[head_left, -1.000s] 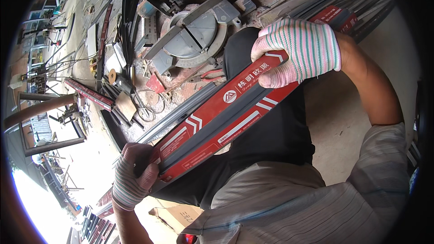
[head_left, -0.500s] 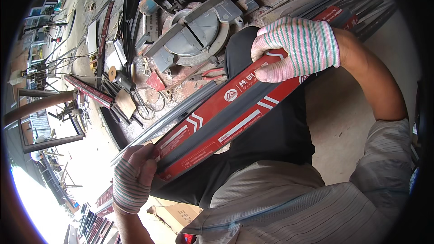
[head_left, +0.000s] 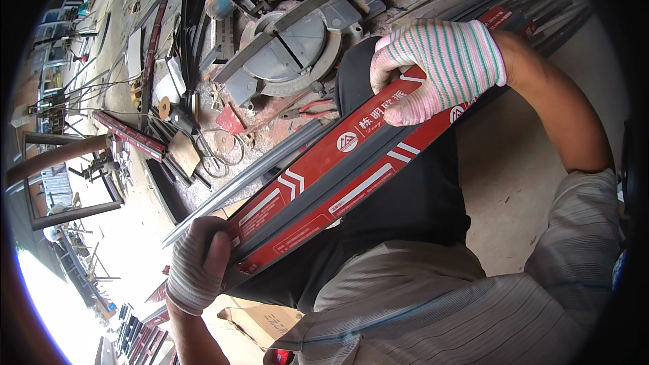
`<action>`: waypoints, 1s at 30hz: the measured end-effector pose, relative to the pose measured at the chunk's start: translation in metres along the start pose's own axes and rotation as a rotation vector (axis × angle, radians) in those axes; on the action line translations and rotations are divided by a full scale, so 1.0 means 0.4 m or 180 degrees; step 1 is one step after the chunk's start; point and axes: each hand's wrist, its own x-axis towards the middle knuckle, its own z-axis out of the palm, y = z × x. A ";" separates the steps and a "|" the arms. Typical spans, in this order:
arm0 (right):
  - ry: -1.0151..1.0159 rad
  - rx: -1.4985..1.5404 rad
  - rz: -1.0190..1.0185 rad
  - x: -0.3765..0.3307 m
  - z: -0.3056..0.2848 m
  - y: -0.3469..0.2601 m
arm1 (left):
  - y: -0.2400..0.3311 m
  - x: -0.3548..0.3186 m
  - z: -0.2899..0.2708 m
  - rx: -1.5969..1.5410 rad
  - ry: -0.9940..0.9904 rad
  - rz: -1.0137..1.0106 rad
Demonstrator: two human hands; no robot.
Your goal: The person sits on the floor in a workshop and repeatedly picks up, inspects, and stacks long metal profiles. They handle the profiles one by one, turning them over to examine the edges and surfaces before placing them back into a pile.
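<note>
A long metal profile (head_left: 324, 171), dark grey with red printed film along both sides, lies slantwise across my lap. Its near end, low on the left, is in my left hand (head_left: 198, 260), which wears a striped glove with bare thumb and fingertips and is closed round it. Farther up to the right, my right hand (head_left: 436, 71) in a pink, green and white striped glove grips the profile, thumb on the front face and fingers over the upper edge. Past that hand the profile runs on toward the upper right.
A grey miter saw (head_left: 284, 54) stands on the dusty floor ahead. Red-handled pliers (head_left: 307, 109), an angle grinder (head_left: 181, 118) and a red scrap (head_left: 230, 120) lie near it. Bundled dark profiles (head_left: 554, 20) are at upper right; a cardboard sheet (head_left: 260, 324) is below.
The profile has turned slightly in my hands, showing a bit more of its dark middle channel. Both hands keep their grip; my right hand has shifted slightly left.
</note>
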 end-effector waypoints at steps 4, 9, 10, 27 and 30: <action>0.0118 -0.0336 0.0078 -0.001 0.013 -0.025 | -0.030 0.015 -0.003 0.0781 0.0128 0.0764; 0.0314 -0.0622 -0.0268 0.001 0.027 -0.041 | -0.006 0.038 -0.012 0.0546 0.0100 0.0271; 0.0355 -0.0674 -0.0301 0.000 0.028 -0.040 | 0.001 0.040 -0.014 0.0292 0.0049 -0.0073; 0.0585 -0.0761 -0.0843 0.014 0.041 -0.021 | -0.081 -0.042 -0.051 0.0144 0.0044 0.0866; 0.0768 -0.0748 -0.0786 0.010 0.052 -0.032 | -0.074 -0.043 -0.060 0.0173 -0.0084 0.0786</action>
